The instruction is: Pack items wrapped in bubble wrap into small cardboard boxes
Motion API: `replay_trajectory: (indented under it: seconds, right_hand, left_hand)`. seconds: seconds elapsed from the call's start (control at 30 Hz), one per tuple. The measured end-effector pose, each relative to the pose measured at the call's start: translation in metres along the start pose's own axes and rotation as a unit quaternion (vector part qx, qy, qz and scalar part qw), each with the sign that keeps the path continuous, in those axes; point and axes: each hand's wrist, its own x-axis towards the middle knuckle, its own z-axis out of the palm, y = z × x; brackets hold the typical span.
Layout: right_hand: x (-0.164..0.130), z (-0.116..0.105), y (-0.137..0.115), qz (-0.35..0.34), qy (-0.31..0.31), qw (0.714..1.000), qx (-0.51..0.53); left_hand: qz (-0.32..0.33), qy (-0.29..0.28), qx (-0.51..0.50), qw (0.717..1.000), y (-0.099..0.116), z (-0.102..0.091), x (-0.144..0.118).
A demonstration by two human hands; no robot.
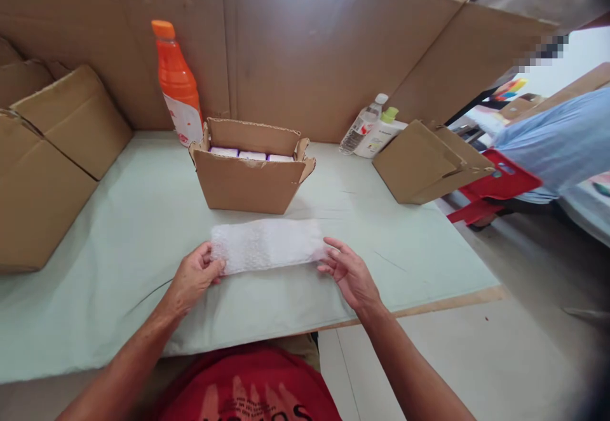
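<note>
Head view: white padded strip (pixel 267 245) lies flat just in front of open cardboard box (pixel 251 168), long axis left-right; left hand (pixel 193 278) pinches its left end, right hand (pixel 350 273) its right end

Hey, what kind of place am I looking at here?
Probably a small packing workstation. Cardboard partitions wall a covered table, an open carton holds small white boxes, and both hands, left hand and right hand, hold a white padded strip.
</note>
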Motion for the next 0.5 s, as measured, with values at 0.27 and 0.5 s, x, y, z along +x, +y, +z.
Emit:
replay_trajectory:
  seconds: [0.27, 0.5]
  right_hand:
    - [0.026, 0.008, 0.004, -0.037, -0.062, 0.967, -0.243]
    - [0.014, 0.022, -0.010, -0.208, -0.170, 0.864, -0.426]
  left_hand:
    - [0.030, 0.008, 0.138, 0.990, -0.017, -0.017, 0.000]
    - [0.188, -0.008, 0.224, 0.956, 0.006, -0.014, -0.012]
